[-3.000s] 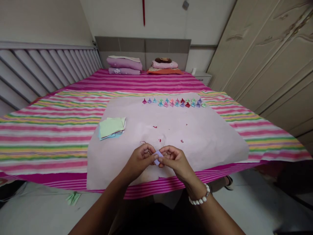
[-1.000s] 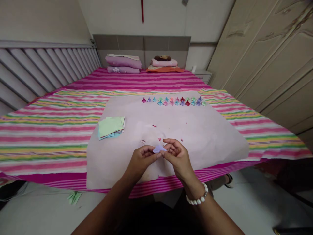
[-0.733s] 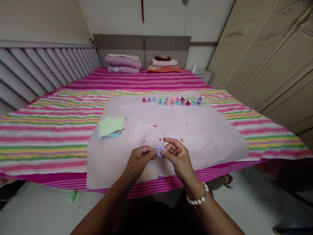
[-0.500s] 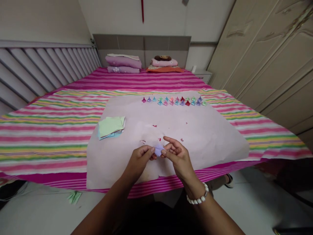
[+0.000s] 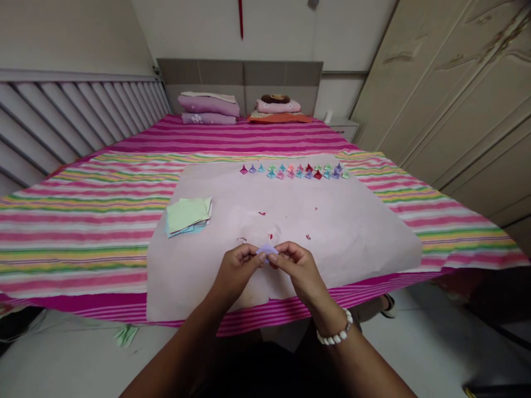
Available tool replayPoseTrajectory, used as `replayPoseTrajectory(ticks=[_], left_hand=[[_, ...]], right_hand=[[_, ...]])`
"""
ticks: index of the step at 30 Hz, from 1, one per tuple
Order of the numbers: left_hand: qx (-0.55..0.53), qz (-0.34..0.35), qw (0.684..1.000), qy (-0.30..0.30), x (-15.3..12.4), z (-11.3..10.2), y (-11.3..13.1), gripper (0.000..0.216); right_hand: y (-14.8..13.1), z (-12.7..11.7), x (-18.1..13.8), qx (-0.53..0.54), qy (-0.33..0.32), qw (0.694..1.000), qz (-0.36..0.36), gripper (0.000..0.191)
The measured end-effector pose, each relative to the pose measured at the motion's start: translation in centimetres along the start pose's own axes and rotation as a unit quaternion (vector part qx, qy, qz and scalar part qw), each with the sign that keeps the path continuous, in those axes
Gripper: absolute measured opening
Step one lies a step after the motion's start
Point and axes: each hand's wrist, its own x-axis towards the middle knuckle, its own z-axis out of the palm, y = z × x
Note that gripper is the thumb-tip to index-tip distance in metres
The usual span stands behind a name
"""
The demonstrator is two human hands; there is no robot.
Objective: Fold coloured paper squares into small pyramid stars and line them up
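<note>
A small folded piece of lavender paper [image 5: 266, 249] is pinched between both hands above the pale sheet [image 5: 357, 232]. My left hand [image 5: 239, 266] grips its left side with thumb and fingers. On its right side, my right hand [image 5: 296, 269] has a similar pinch, the thumb pressed near the paper's middle; a white beaded bracelet [image 5: 337, 335] circles that wrist. The paper's lower part is partly covered by the thumbs. Tiny red scraps [image 5: 270, 236] lie just beyond the fingers.
Small folded paper shapes [image 5: 280, 174] in several colours stand in rows at the sheet's far edge. A stack of green and blue paper [image 5: 188, 214] lies on the left. The striped bed [image 5: 83, 232] surrounds the sheet, and a green paper piece [image 5: 125, 335] is on the floor.
My right index finger, raised and extended before, has come down onto the lavender paper. Both thumbs are now closer together, and the paper has turned so its upper point shows.
</note>
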Motion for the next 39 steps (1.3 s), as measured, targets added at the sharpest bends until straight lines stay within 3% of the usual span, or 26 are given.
replayPoseTrajectory(ticks=[9,16,19,22,25,39], left_hand=[[0.006,-0.018,1.0,-0.012,1.1,0.0,-0.7,0.023],[0.001,0.023,1.0,-0.008,1.6,0.0,-1.3,0.019],[-0.024,0.065,0.998,0.008,1.6,0.1,-1.8,0.02],[0.054,0.142,0.988,-0.003,1.6,0.0,-1.8,0.01],[0.119,0.189,0.974,-0.031,1.5,-0.2,-1.4,0.016],[0.119,0.166,0.979,-0.019,1.3,-0.1,-1.2,0.024]], right_hand=[[0.0,-0.2,0.8,0.013,0.022,1.0,0.016,0.018],[0.7,-0.4,1.1,0.031,0.052,0.998,0.027,0.021],[0.7,-0.4,1.2,0.029,0.058,0.998,0.027,0.024],[0.5,-0.4,1.3,0.026,0.06,0.997,0.03,0.026],[0.4,-0.5,1.2,0.029,0.06,0.997,0.028,0.028],[-0.1,-0.1,0.5,0.004,0.045,0.994,-0.096,0.036]])
